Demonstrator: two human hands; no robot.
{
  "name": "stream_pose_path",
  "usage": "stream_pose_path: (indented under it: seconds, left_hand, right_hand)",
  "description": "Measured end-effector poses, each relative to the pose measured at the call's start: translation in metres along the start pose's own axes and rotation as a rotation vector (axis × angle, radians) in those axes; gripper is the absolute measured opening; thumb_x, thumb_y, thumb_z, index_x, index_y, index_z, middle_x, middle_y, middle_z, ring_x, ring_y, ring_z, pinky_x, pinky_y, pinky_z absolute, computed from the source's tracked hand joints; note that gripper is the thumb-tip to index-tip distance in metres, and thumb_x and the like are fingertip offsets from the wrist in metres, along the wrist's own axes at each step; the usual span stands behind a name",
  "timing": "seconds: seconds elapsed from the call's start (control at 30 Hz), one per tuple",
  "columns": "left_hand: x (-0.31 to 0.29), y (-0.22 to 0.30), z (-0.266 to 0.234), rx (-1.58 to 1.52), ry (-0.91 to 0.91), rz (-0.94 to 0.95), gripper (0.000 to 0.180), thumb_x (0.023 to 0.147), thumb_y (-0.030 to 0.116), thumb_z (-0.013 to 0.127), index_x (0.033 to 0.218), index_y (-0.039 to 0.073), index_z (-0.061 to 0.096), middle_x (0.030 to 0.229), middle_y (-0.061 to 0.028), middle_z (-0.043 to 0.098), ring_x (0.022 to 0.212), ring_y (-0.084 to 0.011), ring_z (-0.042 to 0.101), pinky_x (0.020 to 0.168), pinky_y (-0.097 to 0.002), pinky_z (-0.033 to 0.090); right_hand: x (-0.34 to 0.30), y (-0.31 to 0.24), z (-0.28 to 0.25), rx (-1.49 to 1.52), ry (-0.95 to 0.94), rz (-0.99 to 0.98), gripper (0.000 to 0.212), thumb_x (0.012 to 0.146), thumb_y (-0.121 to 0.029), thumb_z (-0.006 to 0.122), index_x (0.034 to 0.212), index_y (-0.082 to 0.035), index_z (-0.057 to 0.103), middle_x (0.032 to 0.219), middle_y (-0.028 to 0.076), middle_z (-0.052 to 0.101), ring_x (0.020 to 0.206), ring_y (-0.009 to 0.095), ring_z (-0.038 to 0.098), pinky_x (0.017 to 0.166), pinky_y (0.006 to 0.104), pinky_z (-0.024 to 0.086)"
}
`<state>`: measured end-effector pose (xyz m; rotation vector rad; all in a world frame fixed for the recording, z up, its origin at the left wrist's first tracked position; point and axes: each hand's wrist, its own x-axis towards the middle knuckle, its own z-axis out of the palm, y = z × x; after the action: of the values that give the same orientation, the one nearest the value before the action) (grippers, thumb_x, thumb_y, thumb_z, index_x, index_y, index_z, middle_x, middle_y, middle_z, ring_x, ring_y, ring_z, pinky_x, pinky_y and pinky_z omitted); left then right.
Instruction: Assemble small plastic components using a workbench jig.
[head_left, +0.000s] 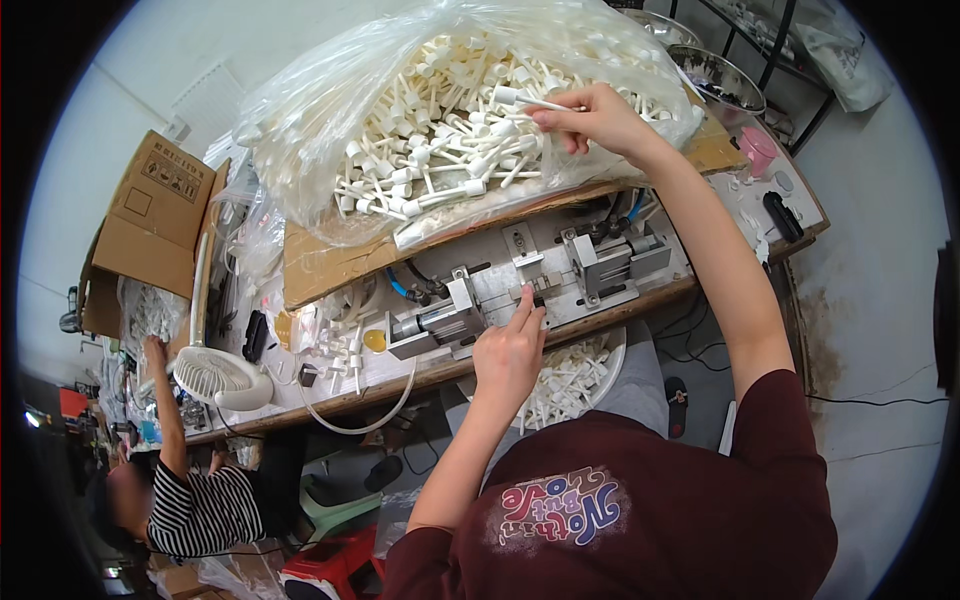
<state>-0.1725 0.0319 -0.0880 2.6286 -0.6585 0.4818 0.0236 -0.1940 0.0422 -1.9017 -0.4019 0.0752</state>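
Observation:
My right hand (590, 120) is over the far right of the heap, pinching a white plastic stem with a wide cylindrical head (508, 96). The head points left. Below it, a heap of matching white pieces (440, 150) fills a clear plastic bag (310, 120) lying open. My left hand (508, 355) reaches to the bench fixture, its index finger stretched out onto the small metal block (543, 284) in the middle. I see nothing held in it, though its underside is hidden. Metal clamp units with cylinders, a left one (440, 318) and a right one (615, 265), flank the block.
A cardboard sheet (330, 265) lies under the bag. Below the bench edge, a white tub (615, 375) holds many white pieces. At the left are a white fan (225, 375), a cardboard box (160, 210) and another person in a striped shirt (210, 510). A pink cup (758, 150) stands right.

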Motion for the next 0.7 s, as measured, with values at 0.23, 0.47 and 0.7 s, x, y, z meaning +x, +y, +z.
stream_pose_path:
  seconds: [0.23,0.47,0.7]
  left_hand:
    - [0.009,0.002,-0.019,-0.292,-0.009,-0.089,0.044,0.078,0.022,0.080,0.116,0.005,0.067,0.126,-0.0151,0.065,0.057,-0.0220,0.067,0.058,-0.0305,0.054]
    - [0.044,0.007,-0.076,-0.769,0.162,-0.101,0.046,0.083,-0.002,0.073,0.128,0.003,0.064,0.120,-0.0122,0.064,0.080,-0.0116,0.065,0.065,-0.0235,0.057]
    - [0.019,0.000,-0.067,-0.840,0.216,-0.372,0.034,0.089,-0.005,0.066,0.122,0.002,0.068,0.114,-0.0081,0.061,0.088,-0.0114,0.066,0.069,-0.0215,0.055]
  right_hand:
    - [-0.057,-0.003,0.015,0.288,-0.031,0.098,0.024,0.091,-0.026,0.071,0.093,-0.002,0.074,0.070,0.003,0.067,0.049,0.006,0.058,0.045,0.0193,0.042]
    - [-0.126,-0.017,0.058,-0.039,-0.323,-0.038,0.014,0.088,-0.011,0.073,0.099,-0.004,0.075,0.073,0.002,0.062,0.050,0.007,0.057,0.044,0.0229,0.043]
    - [-0.119,-0.011,0.043,0.259,0.222,0.030,0.019,0.082,-0.006,0.077,0.096,-0.002,0.065,0.078,0.000,0.063,0.048,0.000,0.047,0.042,0.0163,0.036]
